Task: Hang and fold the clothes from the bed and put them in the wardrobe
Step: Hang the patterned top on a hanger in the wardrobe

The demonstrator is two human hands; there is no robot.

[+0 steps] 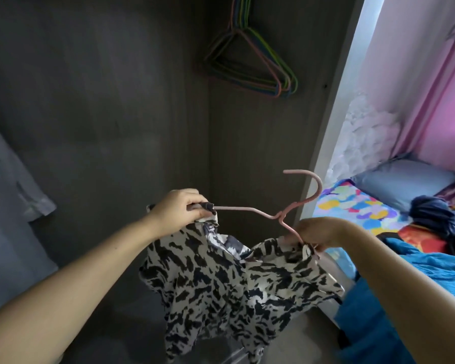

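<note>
A black-and-white patterned top (226, 290) hangs from a pink hanger (250, 209) in front of the open dark wardrobe (103, 101). My left hand (180, 208) grips the hanger's left end together with the top's shoulder. My right hand (318, 232) pinches the top's other shoulder where the hanger's right arm runs into the fabric. The hanger's hook points up and to the right. The rest of the top droops below both hands.
Several coloured empty hangers (250, 61) hang at the top of the wardrobe. A grey garment (13, 190) hangs at the left. At the right is the bed (352, 206) with a grey pillow (405, 182), a dark blue garment (439, 219) and a blue cloth (418, 269).
</note>
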